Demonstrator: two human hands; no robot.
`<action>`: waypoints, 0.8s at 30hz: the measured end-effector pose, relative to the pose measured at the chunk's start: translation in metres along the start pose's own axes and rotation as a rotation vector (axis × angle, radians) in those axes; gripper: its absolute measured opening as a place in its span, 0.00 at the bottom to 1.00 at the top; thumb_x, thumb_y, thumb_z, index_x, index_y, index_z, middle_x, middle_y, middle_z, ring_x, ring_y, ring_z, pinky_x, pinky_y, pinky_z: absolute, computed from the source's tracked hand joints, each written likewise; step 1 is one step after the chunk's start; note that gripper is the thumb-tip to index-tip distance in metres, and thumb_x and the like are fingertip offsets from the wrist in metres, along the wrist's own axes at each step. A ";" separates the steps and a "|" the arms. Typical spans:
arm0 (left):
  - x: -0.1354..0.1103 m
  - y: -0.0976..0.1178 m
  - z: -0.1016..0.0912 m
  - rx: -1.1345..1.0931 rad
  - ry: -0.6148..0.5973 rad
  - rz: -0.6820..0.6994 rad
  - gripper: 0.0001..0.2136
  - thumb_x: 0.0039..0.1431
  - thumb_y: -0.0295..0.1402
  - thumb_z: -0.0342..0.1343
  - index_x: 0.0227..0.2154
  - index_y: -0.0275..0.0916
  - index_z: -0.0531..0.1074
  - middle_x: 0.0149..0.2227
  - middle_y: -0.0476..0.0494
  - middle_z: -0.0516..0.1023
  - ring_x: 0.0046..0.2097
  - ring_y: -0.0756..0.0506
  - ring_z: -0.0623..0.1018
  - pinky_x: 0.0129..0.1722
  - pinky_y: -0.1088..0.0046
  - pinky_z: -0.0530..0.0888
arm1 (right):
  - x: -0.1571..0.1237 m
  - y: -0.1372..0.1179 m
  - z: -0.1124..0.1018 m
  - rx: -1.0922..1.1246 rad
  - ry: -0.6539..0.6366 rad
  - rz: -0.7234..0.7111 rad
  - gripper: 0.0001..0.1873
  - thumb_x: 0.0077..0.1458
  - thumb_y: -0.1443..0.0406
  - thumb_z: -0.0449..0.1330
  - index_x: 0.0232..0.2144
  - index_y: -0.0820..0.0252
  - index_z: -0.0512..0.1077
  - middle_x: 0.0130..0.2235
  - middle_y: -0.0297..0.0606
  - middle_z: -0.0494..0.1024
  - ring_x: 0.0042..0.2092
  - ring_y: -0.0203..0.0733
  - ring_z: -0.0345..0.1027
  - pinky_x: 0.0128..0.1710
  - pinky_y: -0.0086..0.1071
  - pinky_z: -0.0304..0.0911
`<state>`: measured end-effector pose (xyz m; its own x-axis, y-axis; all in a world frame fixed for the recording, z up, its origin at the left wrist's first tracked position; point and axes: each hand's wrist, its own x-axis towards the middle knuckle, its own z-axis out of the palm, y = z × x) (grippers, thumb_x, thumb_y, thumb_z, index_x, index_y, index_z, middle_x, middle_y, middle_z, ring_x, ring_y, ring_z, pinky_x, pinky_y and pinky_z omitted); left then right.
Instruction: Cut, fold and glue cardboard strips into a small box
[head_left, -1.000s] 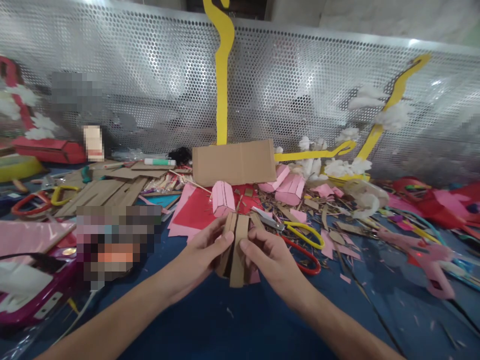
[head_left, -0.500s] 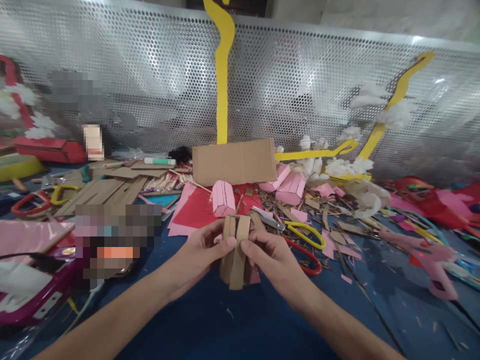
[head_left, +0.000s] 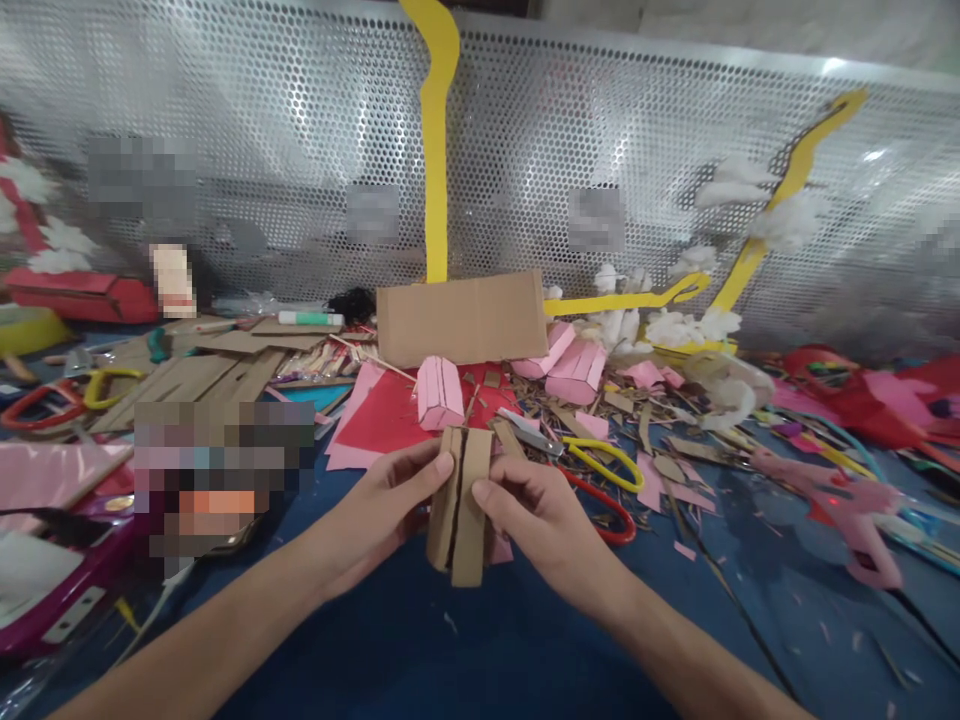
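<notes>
A small brown cardboard piece (head_left: 472,520), folded into several long panels with a dark gap down its middle, is held upright between my hands. My left hand (head_left: 401,500) grips its left side, thumb on the front panel. On the other edge, my right hand (head_left: 525,505) pinches the right panel with thumb and fingers. Some fingertips are hidden behind the cardboard. Just beyond it stands a pink paper-covered block (head_left: 439,393) on red and pink sheets (head_left: 379,420). Scissors (head_left: 600,460) with yellow and red handles lie right beside my right hand.
A pink glue gun (head_left: 832,500) lies at the right with its cord trailing. A cardboard panel (head_left: 461,318) with a tall yellow strip (head_left: 436,170) stands at the back. Cardboard scraps (head_left: 585,420) litter the middle; more cardboard sheets (head_left: 195,385) lie left.
The cardboard piece has turned slightly, so its left panel and the dark gap show more fully. My left thumb has shifted up and left. The view has moved a little.
</notes>
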<state>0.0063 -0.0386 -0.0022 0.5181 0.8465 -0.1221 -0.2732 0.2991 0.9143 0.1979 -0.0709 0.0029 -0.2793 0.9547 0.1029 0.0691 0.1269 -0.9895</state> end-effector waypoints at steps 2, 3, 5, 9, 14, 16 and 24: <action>0.000 0.000 -0.001 0.004 0.003 -0.001 0.18 0.64 0.44 0.64 0.53 0.43 0.80 0.38 0.42 0.83 0.39 0.46 0.78 0.42 0.68 0.74 | 0.000 0.000 0.000 -0.003 0.002 -0.001 0.20 0.64 0.53 0.59 0.25 0.58 0.65 0.23 0.27 0.65 0.24 0.32 0.63 0.23 0.26 0.64; 0.000 -0.001 -0.001 0.008 0.001 -0.001 0.18 0.64 0.43 0.64 0.53 0.43 0.80 0.38 0.42 0.83 0.39 0.46 0.78 0.42 0.68 0.74 | 0.000 -0.001 0.000 -0.002 0.002 -0.002 0.20 0.64 0.53 0.59 0.25 0.58 0.65 0.23 0.27 0.65 0.24 0.32 0.63 0.23 0.26 0.64; 0.000 -0.001 -0.002 0.014 0.001 0.001 0.17 0.64 0.43 0.64 0.53 0.44 0.80 0.38 0.42 0.83 0.39 0.46 0.78 0.43 0.69 0.73 | 0.001 -0.001 0.000 0.003 -0.005 0.000 0.20 0.64 0.53 0.59 0.25 0.58 0.66 0.23 0.28 0.65 0.24 0.32 0.63 0.23 0.26 0.64; 0.000 -0.001 0.000 0.014 -0.012 0.009 0.17 0.64 0.42 0.64 0.54 0.44 0.79 0.40 0.42 0.83 0.41 0.46 0.78 0.44 0.68 0.74 | 0.000 -0.001 -0.001 0.000 -0.012 0.005 0.20 0.64 0.53 0.59 0.25 0.58 0.67 0.23 0.29 0.67 0.23 0.32 0.63 0.22 0.26 0.63; -0.001 0.000 0.002 -0.016 -0.044 -0.005 0.17 0.66 0.42 0.62 0.54 0.43 0.79 0.42 0.40 0.84 0.41 0.46 0.78 0.45 0.67 0.74 | 0.000 -0.001 -0.001 -0.027 0.035 -0.012 0.19 0.64 0.57 0.58 0.23 0.58 0.65 0.22 0.28 0.68 0.23 0.33 0.64 0.23 0.26 0.63; -0.001 0.000 0.002 -0.029 -0.059 -0.018 0.17 0.67 0.42 0.61 0.55 0.43 0.79 0.42 0.40 0.84 0.42 0.46 0.79 0.44 0.68 0.74 | 0.000 -0.001 -0.001 -0.031 0.053 -0.023 0.19 0.64 0.58 0.58 0.23 0.58 0.65 0.21 0.28 0.67 0.23 0.32 0.64 0.23 0.26 0.63; -0.001 0.001 0.000 0.008 -0.074 0.014 0.21 0.65 0.41 0.63 0.59 0.46 0.75 0.54 0.38 0.81 0.52 0.40 0.78 0.50 0.64 0.73 | -0.001 -0.002 -0.001 0.008 0.024 -0.044 0.18 0.64 0.57 0.59 0.24 0.58 0.67 0.23 0.28 0.69 0.23 0.32 0.66 0.23 0.26 0.64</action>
<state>0.0057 -0.0388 -0.0009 0.5729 0.8156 -0.0811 -0.2746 0.2842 0.9186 0.1993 -0.0718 0.0052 -0.2587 0.9545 0.1483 0.0501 0.1666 -0.9847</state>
